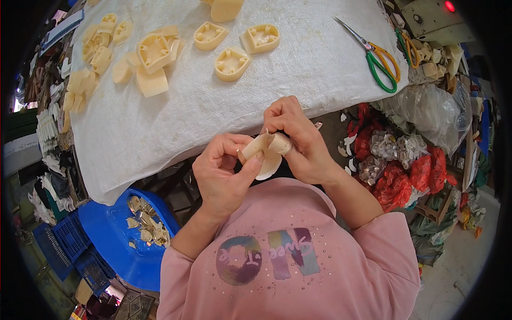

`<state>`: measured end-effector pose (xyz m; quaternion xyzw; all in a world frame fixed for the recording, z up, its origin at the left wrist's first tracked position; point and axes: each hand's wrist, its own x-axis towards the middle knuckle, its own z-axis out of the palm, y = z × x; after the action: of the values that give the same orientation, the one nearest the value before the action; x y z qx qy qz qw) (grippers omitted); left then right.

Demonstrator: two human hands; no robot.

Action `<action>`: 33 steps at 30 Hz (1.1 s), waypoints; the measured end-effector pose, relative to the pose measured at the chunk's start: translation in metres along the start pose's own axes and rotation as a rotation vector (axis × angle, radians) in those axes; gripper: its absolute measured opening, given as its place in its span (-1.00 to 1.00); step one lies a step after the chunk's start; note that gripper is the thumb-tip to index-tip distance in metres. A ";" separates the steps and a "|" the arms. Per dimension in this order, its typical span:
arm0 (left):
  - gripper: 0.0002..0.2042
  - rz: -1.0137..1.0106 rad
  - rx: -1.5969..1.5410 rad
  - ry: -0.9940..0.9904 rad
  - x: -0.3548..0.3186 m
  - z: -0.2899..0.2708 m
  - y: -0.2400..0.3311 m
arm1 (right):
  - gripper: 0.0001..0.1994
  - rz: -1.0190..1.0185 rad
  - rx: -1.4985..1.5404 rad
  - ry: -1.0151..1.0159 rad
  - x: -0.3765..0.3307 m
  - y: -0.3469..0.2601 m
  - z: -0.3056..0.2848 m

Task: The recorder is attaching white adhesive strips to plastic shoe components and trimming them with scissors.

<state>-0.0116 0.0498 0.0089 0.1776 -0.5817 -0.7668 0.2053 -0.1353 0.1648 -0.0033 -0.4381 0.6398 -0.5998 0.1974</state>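
Observation:
In front of my chest I hold a small cream curved piece point(261, 168), with a thin, pale, sheet-like layer bent up along its upper side. It looks like a heel cover, but my fingers hide much of it. My left hand point(224, 170) is closed on its left side, thumb pressed against the inner face. My right hand point(298, 138) pinches the upper right edge, fingers curled. Just beyond, on the white-covered table point(186, 112), lie cream moulded shoe heels point(233, 64) with hollow, pegged tops. A heap of them point(153, 53) sits farther left.
Scissors with one green and one yellow handle point(381, 66) lie at the table's right. A blue plastic tub point(106, 224) at lower left holds shiny, pale gold pieces point(146, 221). Red plastic bags point(397, 184) and clear bags of shiny pieces point(397, 146) crowd the right side.

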 end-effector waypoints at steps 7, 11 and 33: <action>-0.83 -0.038 0.025 0.007 0.005 0.000 0.001 | -0.83 0.104 0.270 0.050 -0.001 0.004 0.003; -0.80 -0.074 0.036 -0.029 0.005 0.001 0.002 | -0.88 -0.028 -0.103 -0.033 0.006 -0.008 -0.008; -0.73 0.774 0.579 -0.143 0.013 -0.014 -0.009 | -0.33 0.127 0.349 -0.063 0.002 -0.013 -0.017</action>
<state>-0.0164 0.0334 -0.0035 -0.0548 -0.8071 -0.4511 0.3769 -0.1455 0.1743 0.0131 -0.3745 0.5459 -0.6741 0.3276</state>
